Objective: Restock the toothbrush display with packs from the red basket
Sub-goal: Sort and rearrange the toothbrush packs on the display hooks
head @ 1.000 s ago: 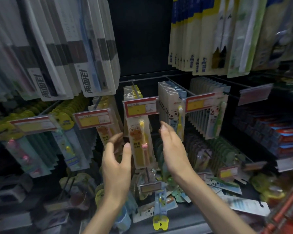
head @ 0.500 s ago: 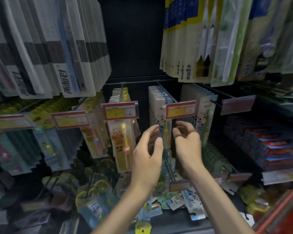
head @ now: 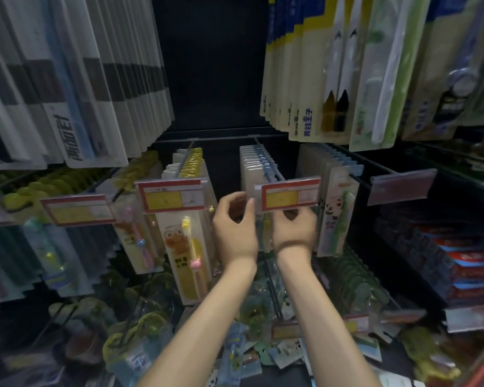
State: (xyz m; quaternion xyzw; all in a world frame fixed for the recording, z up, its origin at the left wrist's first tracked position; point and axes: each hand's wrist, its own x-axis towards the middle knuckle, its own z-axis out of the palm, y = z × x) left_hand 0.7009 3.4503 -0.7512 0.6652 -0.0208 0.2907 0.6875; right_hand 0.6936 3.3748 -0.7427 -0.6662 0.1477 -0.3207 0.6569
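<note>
Both were raised mid-frame, left hand (head: 235, 229) and right hand (head: 294, 234) close together, fingers (head: 231, 199) curled by the price tag (head: 290, 194); I couldn't tell their grip.

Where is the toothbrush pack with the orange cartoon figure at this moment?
In the head view the pack hangs left of centre, under a red and yellow price tag, just beside the left hand.

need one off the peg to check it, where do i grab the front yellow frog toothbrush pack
Probably pinch the frog pack by its lower side edges, coming from the front and slightly below. It hangs flat and upright on a peg, its top tucked behind the price tag, while the lower half hangs exposed.
</note>
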